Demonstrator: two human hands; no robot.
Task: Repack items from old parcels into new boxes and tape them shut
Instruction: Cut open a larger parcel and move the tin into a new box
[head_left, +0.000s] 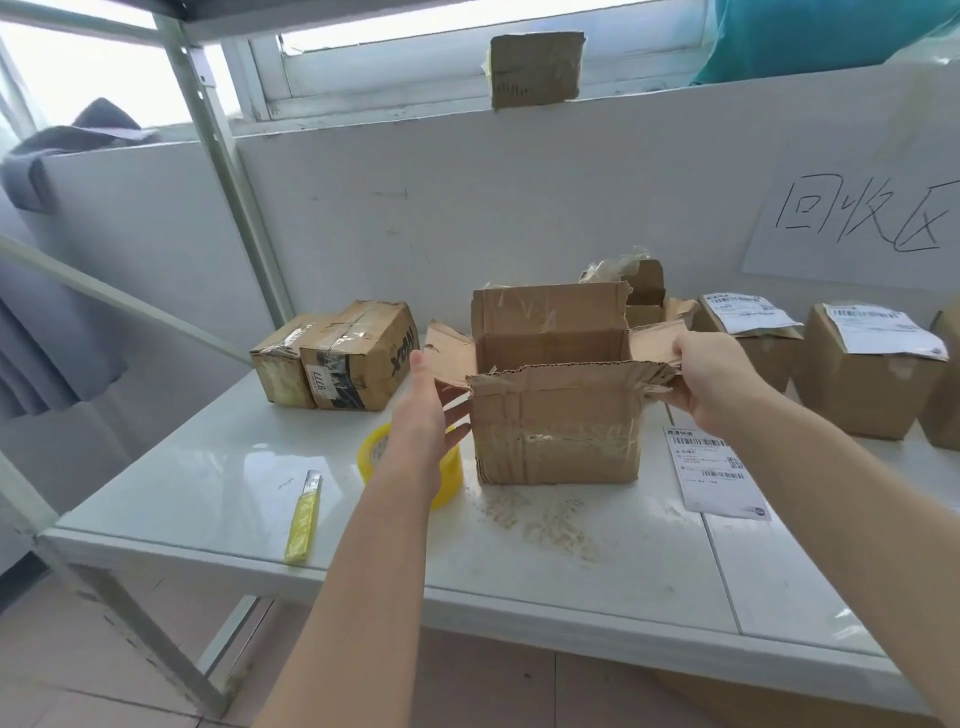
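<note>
A worn cardboard box (558, 426) stands open in the middle of the white table (208, 499), its flaps torn and spread. My right hand (714, 376) grips the box's right flap at its edge. My left hand (431, 410) is beside the box's left side with straight fingers, near the left flap, holding nothing. A yellow tape roll (452, 475) sits on the table under my left wrist, partly hidden. A yellow box cutter (304, 519) lies near the table's front left edge.
Two taped old parcels (337, 356) sit at the back left. Two boxes with shipping labels (867, 369) stand at the right, and another opened box (647, 293) is behind the middle one. A loose shipping label (714, 473) lies on the table. Metal shelf posts (228, 171) rise at the left.
</note>
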